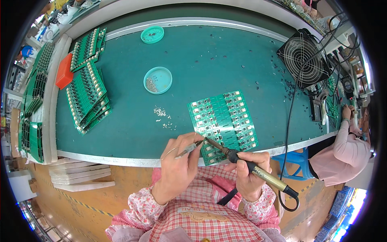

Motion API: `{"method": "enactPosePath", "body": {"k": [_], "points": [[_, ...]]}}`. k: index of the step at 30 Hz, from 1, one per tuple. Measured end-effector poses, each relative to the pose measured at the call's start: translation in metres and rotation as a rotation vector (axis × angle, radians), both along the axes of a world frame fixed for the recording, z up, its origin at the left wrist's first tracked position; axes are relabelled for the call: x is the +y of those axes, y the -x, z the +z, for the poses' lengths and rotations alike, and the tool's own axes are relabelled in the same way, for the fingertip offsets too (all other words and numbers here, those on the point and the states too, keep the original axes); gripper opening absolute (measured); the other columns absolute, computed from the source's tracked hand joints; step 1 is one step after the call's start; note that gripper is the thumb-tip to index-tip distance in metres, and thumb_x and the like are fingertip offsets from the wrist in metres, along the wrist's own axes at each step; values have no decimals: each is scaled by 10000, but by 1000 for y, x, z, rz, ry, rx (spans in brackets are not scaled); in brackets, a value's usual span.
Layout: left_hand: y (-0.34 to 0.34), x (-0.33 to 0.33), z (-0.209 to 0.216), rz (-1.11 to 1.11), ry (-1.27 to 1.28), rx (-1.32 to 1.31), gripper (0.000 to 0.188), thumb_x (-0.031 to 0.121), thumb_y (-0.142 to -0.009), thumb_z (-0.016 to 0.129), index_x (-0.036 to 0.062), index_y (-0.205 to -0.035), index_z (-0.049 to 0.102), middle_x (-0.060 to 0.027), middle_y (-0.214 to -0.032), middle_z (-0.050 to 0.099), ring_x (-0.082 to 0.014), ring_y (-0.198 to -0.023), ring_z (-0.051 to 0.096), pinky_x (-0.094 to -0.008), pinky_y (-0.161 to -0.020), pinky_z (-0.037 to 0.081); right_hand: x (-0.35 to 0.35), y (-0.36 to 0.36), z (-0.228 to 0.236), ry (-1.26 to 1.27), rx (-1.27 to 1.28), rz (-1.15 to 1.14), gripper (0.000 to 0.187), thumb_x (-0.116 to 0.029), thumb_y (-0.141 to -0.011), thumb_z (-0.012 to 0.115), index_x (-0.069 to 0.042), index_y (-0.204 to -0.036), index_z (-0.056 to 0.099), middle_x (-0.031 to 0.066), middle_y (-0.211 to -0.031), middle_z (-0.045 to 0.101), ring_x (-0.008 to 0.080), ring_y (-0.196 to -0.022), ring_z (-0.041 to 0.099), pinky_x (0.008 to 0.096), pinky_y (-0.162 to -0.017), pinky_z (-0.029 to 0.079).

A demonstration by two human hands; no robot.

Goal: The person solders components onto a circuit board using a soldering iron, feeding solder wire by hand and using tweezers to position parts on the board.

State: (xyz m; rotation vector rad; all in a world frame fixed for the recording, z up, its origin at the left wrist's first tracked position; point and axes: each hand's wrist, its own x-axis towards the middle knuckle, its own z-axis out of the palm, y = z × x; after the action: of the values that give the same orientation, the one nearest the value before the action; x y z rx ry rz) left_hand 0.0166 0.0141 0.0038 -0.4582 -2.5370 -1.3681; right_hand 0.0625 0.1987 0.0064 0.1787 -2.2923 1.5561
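A green panel of small circuit boards (223, 117) lies near the table's front edge, with rows of pale and dark parts on it. My left hand (177, 173) is closed on a pair of tweezers (190, 149), and a thin curved solder wire (168, 151) runs by its fingers. The tweezers' points are at the panel's left row. My right hand (250, 177) grips a soldering iron (271, 178) with a gold-coloured handle. Its tip meets the panel close beside the tweezers' points; whether it touches a joint is too small to tell.
Two teal dishes (167, 88) hold small parts. Loose pale parts (160, 111) lie left of the panel, dark bits to the right. Stacked boards (86, 94) and a red box (63, 71) stand left. A fan (303, 58) and the iron's cord (288, 133) are right, near another person (342, 155).
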Motion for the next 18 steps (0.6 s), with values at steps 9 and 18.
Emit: {"method": "enactPosePath", "body": {"k": [9, 18], "points": [[1, 1, 0, 4, 7, 19, 223, -85, -824, 657, 13, -1024, 656, -129, -1008, 692, -298, -836, 646, -361, -729, 507, -2, 2, 1, -4, 33, 6, 252, -96, -899, 728, -4, -1043, 542, 80, -682, 710, 160, -638, 730, 239, -543, 547], [0, 0, 0, 5, -2, 20, 232, -83, -821, 662, 18, -1029, 660, -126, -1020, 694, -292, -821, 639, -355, -715, 506, 4, 1, 3, -161, 79, 29, 268, -111, -896, 733, -2, -1038, 534, 85, -680, 709, 162, -642, 729, 239, -550, 539]]}}
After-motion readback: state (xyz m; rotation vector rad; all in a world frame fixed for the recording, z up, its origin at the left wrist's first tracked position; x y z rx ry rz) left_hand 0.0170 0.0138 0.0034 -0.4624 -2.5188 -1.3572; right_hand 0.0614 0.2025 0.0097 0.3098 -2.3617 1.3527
